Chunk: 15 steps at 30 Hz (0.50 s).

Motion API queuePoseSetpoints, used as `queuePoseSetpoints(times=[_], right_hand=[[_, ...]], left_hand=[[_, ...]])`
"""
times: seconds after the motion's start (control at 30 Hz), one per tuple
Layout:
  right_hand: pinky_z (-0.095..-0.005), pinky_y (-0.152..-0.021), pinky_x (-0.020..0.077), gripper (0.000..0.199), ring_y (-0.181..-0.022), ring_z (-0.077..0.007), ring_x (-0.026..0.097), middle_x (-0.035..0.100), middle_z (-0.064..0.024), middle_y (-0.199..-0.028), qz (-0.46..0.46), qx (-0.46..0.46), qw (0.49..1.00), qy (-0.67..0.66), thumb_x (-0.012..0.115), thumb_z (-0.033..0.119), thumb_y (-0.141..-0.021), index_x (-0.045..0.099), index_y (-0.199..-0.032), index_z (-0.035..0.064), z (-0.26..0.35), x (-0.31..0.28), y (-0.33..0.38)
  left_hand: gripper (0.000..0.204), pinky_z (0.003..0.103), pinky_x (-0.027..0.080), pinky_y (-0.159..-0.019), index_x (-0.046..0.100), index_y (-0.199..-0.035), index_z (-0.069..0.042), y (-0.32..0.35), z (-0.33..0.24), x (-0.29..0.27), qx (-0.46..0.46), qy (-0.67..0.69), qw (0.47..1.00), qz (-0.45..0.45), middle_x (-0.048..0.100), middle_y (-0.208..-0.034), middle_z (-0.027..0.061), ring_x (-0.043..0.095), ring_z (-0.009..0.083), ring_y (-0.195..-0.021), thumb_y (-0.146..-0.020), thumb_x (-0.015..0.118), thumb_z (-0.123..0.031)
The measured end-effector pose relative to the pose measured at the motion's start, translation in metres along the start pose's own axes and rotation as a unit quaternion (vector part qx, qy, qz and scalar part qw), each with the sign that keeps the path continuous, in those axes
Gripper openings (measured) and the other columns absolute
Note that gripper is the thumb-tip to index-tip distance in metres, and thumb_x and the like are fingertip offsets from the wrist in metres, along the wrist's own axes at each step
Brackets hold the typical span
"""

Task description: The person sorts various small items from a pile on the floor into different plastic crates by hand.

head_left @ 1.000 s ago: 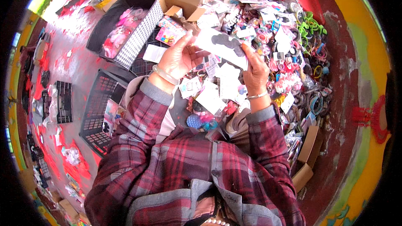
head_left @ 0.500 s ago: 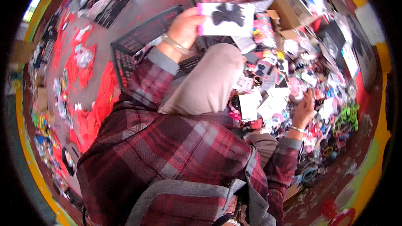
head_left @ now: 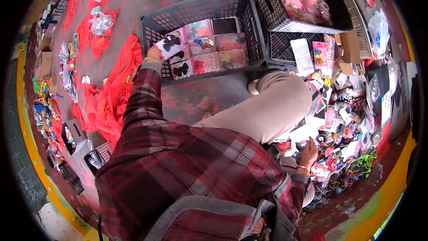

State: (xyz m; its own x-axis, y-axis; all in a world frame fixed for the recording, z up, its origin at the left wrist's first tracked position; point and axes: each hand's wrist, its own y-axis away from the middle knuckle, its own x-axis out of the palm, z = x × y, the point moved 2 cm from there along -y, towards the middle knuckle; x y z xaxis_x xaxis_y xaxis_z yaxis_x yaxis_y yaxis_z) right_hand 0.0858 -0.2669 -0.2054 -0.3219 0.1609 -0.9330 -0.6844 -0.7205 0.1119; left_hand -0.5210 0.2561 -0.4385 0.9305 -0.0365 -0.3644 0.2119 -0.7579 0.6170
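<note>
My left hand [head_left: 154, 54] reaches over the near left corner of a dark plastic crate [head_left: 196, 6]. It is closed on a white card with a black bow [head_left: 171, 43]. Inside the crate lie rows of flat packs, among them another black bow on a card [head_left: 182, 69] below the held one. Far to the right, my right hand [head_left: 308, 153] is at the near side of a heap of small accessories [head_left: 341, 127]. Its fingers look loosely apart, with nothing visible in them, though part of the hand blends into the heap.
A patterned bin [head_left: 269, 6] of pink packs stands right of the crate, on another dark crate. Beyond it are a cardboard box [head_left: 350, 47] and a pale basket [head_left: 356, 22]. Red sheeting [head_left: 118, 91] covers floor at the left. My bent leg [head_left: 263, 105] lies between crate and heap.
My left hand has carried the bow card left and down into the crate. The view has swung, so the crate's contents now show. My right hand stays by the heap.
</note>
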Motion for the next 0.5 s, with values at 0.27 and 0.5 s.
queuePoseSetpoints(times=[0.27, 0.5], right_hand=[[-0.0363, -0.072, 0.0492, 0.028, -0.083, -0.0286, 0.063, 0.064, -0.0163, -0.093, 0.043, 0.050, 0.997, -0.025, 0.049, 0.010, -0.080, 0.062, -0.105, 0.0031, -0.014, 0.024, -0.001], [-0.0345, -0.069, 0.0483, 0.023, -0.078, -0.0279, 0.063, 0.064, -0.0174, -0.088, 0.060, 0.130, 0.990, 0.011, 0.049, 0.010, -0.083, 0.062, -0.100, 0.0008, -0.018, 0.032, 0.043]], left_hand=[[0.032, 0.046, 0.049, -0.075, 0.057, -0.107, -0.001, -0.146, 0.114, 0.047, 0.115, -0.492, 0.853, -0.132, 0.061, -0.100, 0.0195, 0.060, 0.0345, -0.092, -0.083, 0.044, -0.017], [0.039, 0.043, 0.044, -0.088, 0.051, -0.115, -0.005, -0.061, 0.025, 0.096, -0.025, -0.392, 0.915, -0.090, 0.053, -0.117, 0.0202, 0.054, 0.0307, -0.107, -0.078, 0.054, -0.018]])
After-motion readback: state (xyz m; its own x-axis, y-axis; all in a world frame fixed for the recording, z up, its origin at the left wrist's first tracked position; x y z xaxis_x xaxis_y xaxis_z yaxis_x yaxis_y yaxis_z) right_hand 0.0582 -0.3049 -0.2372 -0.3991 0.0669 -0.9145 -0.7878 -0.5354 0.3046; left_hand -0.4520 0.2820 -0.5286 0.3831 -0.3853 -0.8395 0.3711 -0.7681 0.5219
